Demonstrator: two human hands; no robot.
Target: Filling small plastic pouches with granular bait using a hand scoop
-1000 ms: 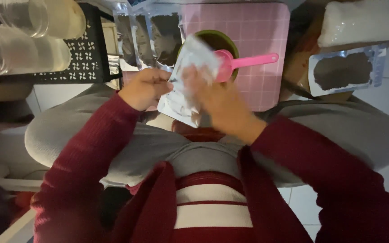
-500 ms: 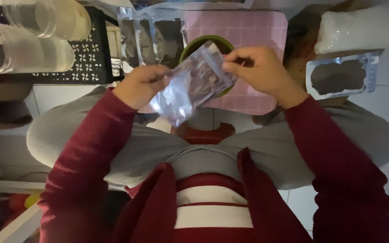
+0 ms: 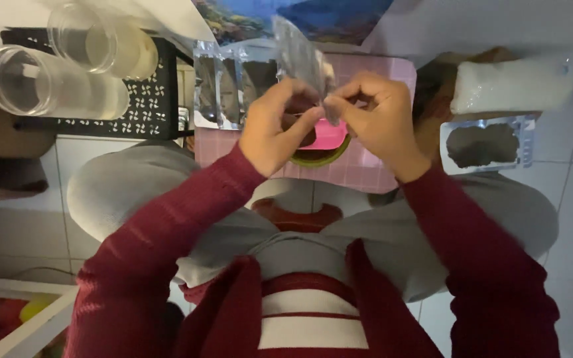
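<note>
Pouch (image 3: pixel 303 56), a small clear plastic one, stands up between the person's two hands over the far part of the pink tiled tray (image 3: pixel 392 79), its long axis running from the fingertips away toward the far side and tilting a little left. Both hands pinch its near edge: the left hand (image 3: pixel 274 126) curls closed on the left part of that edge, the right hand (image 3: pixel 371 119) closes thumb and forefinger on the right part, and the two sets of fingertips nearly touch. Neither hand is nearer; the pouch sits midway, just beyond them. Directly below the hands lies a green-rimmed bowl (image 3: pixel 319 158) with a pink scoop (image 3: pixel 329 134) in it, mostly hidden. Left of the hands a row of filled pouches (image 3: pixel 223 83) leans at the tray's edge, and farther left two clear jars (image 3: pixel 54 69) lie on a black rack (image 3: pixel 144 113). To the right lies one more filled packet (image 3: pixel 484 144), dark inside.
</note>
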